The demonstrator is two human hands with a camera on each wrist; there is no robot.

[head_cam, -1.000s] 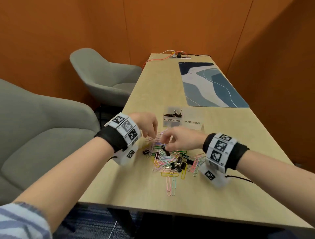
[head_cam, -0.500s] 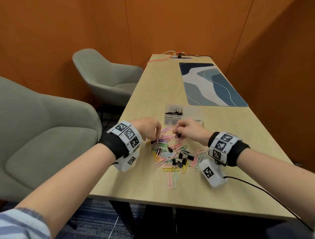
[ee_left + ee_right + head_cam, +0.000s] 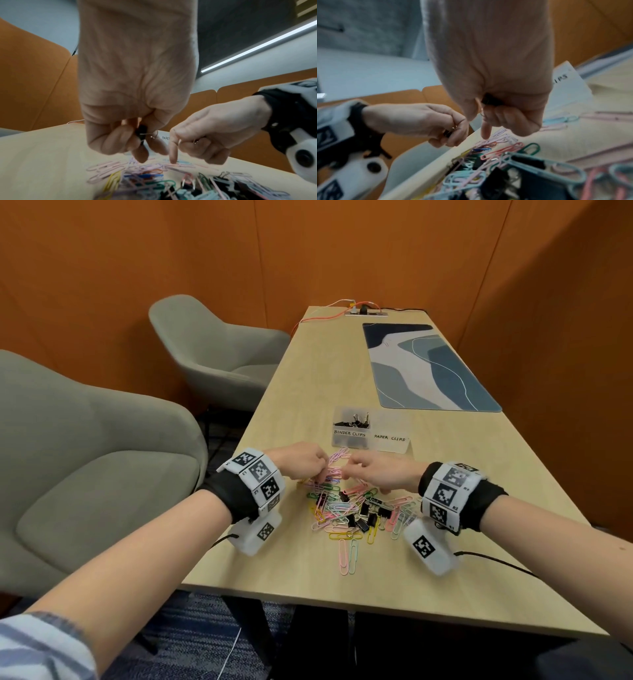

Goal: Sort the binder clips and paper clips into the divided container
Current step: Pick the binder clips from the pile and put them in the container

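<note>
Head view shows our left hand and our right hand almost meeting over the far edge of the clip pile on the wooden table. Half a second ago the right hand was lifted toward the divided container; it has now dropped back to the pile, close beside the left, which has barely shifted.

From the left wrist camera we see the left fingers curled round a black binder clip, its wire handle poking out between them. The right hand keeps another black binder clip tucked in its folded fingers, while the index finger points straight down and touches the pink paper clips at the pile's edge.

The container sits just beyond the pile, with black binder clips already in the compartment labelled BINDER CLIPS; the one labelled PAPER CLIPS lies to its right. Many coloured paper clips and several binder clips are still on the table between our wrists. Farther off lies a blue patterned desk mat.
</note>
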